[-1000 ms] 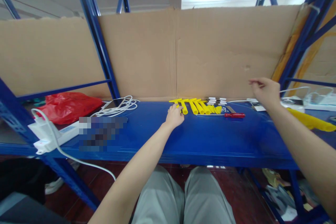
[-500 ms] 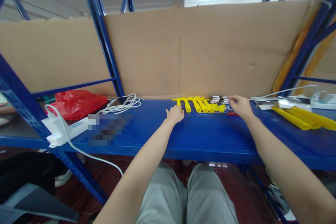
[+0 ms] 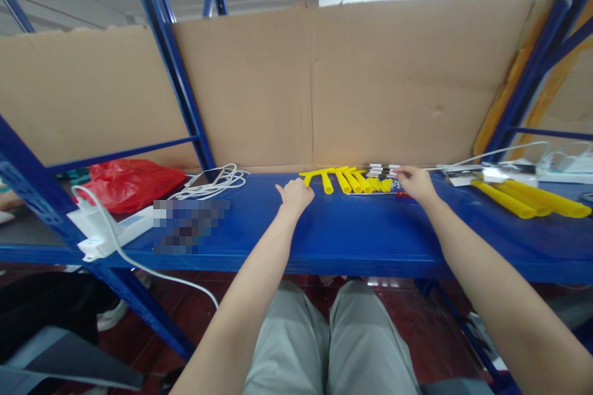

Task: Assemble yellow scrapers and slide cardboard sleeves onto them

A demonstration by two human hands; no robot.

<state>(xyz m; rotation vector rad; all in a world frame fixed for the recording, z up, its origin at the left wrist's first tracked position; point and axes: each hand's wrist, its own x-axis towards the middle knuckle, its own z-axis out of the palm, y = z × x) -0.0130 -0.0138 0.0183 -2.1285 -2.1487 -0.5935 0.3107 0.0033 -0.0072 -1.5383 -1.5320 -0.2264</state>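
My left hand (image 3: 296, 194) is over the blue shelf (image 3: 333, 234), its thumb spread away from the fingers. Just beyond its fingertips begins a row of yellow T-shaped and tube-like pieces (image 3: 343, 181); whether the hand touches the nearest one is hidden. My right hand (image 3: 416, 184) is at the right end of that row, with thumb and fingers pinched together. Beside its fingertips lie several black-and-white banded sticks (image 3: 380, 170). What the pinch holds, if anything, is too small to make out. A thin rod with a red end (image 3: 402, 194) lies under the right hand.
Larger yellow tubes (image 3: 514, 199) lie to the right beside a clear-wrapped package (image 3: 493, 173). On the left are a red plastic bag (image 3: 132, 185), coiled white cable (image 3: 222, 180) and a white power strip (image 3: 134, 228). Cardboard (image 3: 250, 92) walls the back between blue posts (image 3: 178, 62).
My left hand has drawn back slightly from the nearest yellow piece, and its thumb has spread out. My right hand stays by the banded sticks. The whole view has shifted a little.
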